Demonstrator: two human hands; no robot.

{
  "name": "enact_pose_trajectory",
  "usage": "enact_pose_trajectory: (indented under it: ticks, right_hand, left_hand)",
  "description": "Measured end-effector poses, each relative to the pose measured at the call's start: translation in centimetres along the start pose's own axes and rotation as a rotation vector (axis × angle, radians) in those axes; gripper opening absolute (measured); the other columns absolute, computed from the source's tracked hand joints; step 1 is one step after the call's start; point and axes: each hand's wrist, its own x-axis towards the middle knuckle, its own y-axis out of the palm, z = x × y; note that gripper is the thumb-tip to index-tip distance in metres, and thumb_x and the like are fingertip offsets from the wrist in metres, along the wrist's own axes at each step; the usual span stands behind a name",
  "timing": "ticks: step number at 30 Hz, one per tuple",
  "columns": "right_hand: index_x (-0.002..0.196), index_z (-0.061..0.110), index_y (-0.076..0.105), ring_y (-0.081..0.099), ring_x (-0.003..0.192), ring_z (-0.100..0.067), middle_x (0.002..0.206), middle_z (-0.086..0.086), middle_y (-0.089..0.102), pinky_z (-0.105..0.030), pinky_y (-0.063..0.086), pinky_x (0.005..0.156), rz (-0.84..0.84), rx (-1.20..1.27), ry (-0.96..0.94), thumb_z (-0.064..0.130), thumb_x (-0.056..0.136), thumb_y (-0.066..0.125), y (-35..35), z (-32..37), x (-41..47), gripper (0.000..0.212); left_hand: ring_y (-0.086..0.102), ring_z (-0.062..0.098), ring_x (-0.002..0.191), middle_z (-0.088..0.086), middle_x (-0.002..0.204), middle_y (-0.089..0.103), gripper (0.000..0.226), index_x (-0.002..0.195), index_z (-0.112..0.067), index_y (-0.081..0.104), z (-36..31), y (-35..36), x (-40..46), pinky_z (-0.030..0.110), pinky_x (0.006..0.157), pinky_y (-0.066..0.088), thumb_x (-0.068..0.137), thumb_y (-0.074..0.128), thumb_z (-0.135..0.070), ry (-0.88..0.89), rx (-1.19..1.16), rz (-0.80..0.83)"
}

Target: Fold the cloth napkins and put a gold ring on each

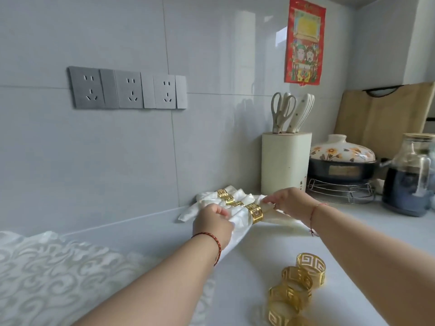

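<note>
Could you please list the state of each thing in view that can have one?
Left hand: grips the napkin's near end.
Right hand: pinches the napkin's far end.
Held napkin: folded, gold ring already on.
Ringed napkins: folded, lying by the wall.
Spare rings: loose on the counter, unused.
Patterned cloth: spread out, not yet folded.
Clay pot: lid on.

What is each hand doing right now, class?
Left hand: closed, gripping the white patterned cloth napkin beside its gold fretwork ring.
Right hand: closed, pinching the same napkin's other end.
</note>
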Motion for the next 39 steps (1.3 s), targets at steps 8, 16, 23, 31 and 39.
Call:
enact_pose_trajectory:
  ticks: [8,16,23,31,39]
  right_hand:
    - [0.121,0.029,0.064,0.063,0.103,-0.027,0.112,-0.009,0.067,-0.026,0.046,0.083,-0.058,0.274,0.038,-0.002,0.093,0.037,2.7,-0.9,3.0,0.050]
    - [0.132,0.034,0.053,0.053,0.085,-0.018,0.124,-0.006,0.061,-0.021,0.038,0.064,0.040,0.196,0.092,-0.007,0.089,0.029,1.8,-0.4,1.9,0.064]
    - [0.138,0.024,0.050,0.058,0.103,-0.022,0.138,-0.007,0.052,-0.021,0.043,0.076,-0.020,0.235,0.079,-0.010,0.087,0.034,-2.0,2.5,-1.3,0.064]
    - [0.125,0.028,0.060,0.054,0.118,-0.021,0.130,0.000,0.059,-0.026,0.041,0.095,-0.002,0.207,-0.049,0.015,0.091,0.052,-3.8,12.6,-6.6,0.037]
    - [0.141,0.024,0.043,0.044,0.130,-0.020,0.144,0.001,0.046,-0.027,0.034,0.104,0.174,0.166,-0.298,0.035,0.095,0.052,1.7,27.1,-13.2,0.048]
  left_hand:
    - [0.057,0.019,0.087,-0.004,0.087,0.060,0.016,0.091,-0.026,0.059,2.3,1.9,1.6,0.019,0.070,0.037,0.086,0.061,-0.012,0.016,0.137,-0.075]
    - [0.055,0.023,0.115,0.002,0.123,0.061,0.032,0.120,-0.030,0.062,2.0,1.6,1.4,0.027,0.096,0.045,0.091,0.053,-0.038,0.047,0.306,0.016]
    - [0.038,0.024,0.130,0.005,0.136,0.052,0.038,0.129,-0.029,0.059,1.0,-3.5,-2.0,0.033,0.107,0.037,0.096,0.043,-0.038,0.174,0.402,-0.004]
    - [0.032,0.017,0.141,-0.004,0.155,0.034,0.054,0.149,-0.028,0.033,4.1,-13.8,-9.5,0.032,0.112,0.031,0.099,0.037,-0.049,0.125,0.470,0.106]
    - [0.033,0.017,0.141,-0.005,0.157,0.028,0.062,0.152,-0.028,0.024,9.8,-25.0,-19.6,0.028,0.108,0.029,0.098,0.030,-0.058,-0.131,0.560,0.179]
